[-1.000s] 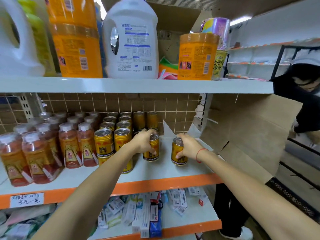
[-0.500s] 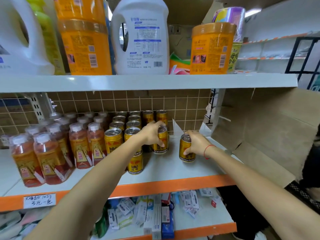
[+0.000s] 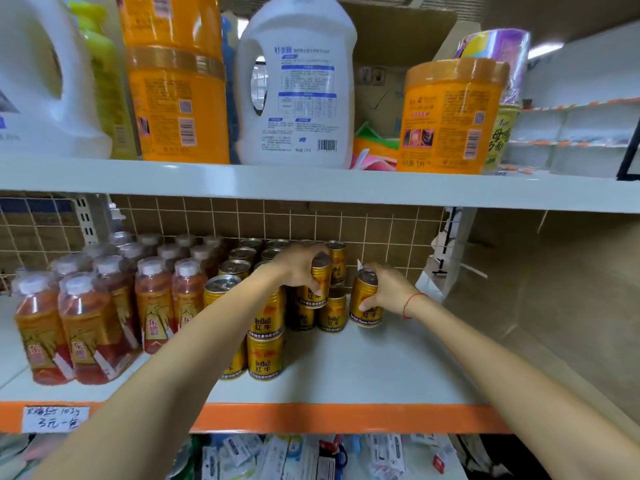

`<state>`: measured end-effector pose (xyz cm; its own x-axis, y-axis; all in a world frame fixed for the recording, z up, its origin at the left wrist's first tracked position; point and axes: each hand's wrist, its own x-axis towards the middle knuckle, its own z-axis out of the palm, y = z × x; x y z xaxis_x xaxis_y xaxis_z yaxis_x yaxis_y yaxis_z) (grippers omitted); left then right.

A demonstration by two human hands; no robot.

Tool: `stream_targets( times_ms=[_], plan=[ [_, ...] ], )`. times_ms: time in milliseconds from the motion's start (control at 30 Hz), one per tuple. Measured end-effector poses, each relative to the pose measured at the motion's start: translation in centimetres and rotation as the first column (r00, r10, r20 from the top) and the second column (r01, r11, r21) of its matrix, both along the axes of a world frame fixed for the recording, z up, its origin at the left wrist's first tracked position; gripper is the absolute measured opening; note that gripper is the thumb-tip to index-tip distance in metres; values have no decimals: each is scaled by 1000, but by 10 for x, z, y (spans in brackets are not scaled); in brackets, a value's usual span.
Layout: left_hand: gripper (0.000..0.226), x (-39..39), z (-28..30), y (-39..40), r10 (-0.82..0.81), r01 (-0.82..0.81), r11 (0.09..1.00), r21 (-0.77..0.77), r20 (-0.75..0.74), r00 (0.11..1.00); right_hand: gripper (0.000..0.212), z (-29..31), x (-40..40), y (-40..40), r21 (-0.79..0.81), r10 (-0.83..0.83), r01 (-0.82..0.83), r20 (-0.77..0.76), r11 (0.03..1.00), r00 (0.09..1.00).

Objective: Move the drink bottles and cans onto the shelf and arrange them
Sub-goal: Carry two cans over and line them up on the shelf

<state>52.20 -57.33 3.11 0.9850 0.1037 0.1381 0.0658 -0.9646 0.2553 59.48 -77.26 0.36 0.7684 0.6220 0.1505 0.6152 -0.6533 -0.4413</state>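
left hand (image 3: pixel 300 268) wraps its fingers round a gold can (image 3: pixel 320 281), upright, raised over the lower cans (image 3: pixel 333 311) at the back of the shelf (image 3: pixel 363 368). right hand (image 3: pixel 386 289) grips a second gold can (image 3: pixel 365 299), upright, base on or just off the shelf, just right of the stack. the seat for the lifted can appears to lie directly beneath it, so the left hand is nearer. bottles (image 3: pixel 86 317) stand to the left.

Upright gold cans (image 3: pixel 265 320) stacked beside red-tea bottles (image 3: pixel 86 327) on white shelf (image 3: pixel 363 368)
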Motion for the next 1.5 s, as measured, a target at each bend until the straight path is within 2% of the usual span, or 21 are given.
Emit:
stream_targets(
  times_ms=[167,333,600,900,1100,1300,1400,1500],
  plan=[
    [91,15,-5,15,31,-31,999,-31,-17,999,86,-1,18,13,57,29,-26,-40,998,999],
    [92,21,-7,27,55,-56,995,-85,-14,998,78,-3,26,26,103,38,-36,-16,994,999],
    [92,27,-6,36,76,-77,996,-33,-26,997,65,0,33,38,118,61,-60,-9,991,998],
    [89,35,-9,36,68,-61,992,110,-52,996,79,4,40,44,66,43,-43,-5,997,999],
    [85,41,-6,35,65,-53,992,111,-110,992,68,7,46,48,57,38,-37,-5,998,999],
    [83,42,5,36,29,-6,989,147,-154,988,74,2,48,61,43,44,-44,-8,998,999],
    [82,41,4,37,27,-9,992,122,-148,989,66,1,49,67,29,50,-49,-16,998,999],
    [78,40,4,41,27,-27,1000,4,-190,981,68,1,49,71,14,49,-49,0,999,999]
  ],
)
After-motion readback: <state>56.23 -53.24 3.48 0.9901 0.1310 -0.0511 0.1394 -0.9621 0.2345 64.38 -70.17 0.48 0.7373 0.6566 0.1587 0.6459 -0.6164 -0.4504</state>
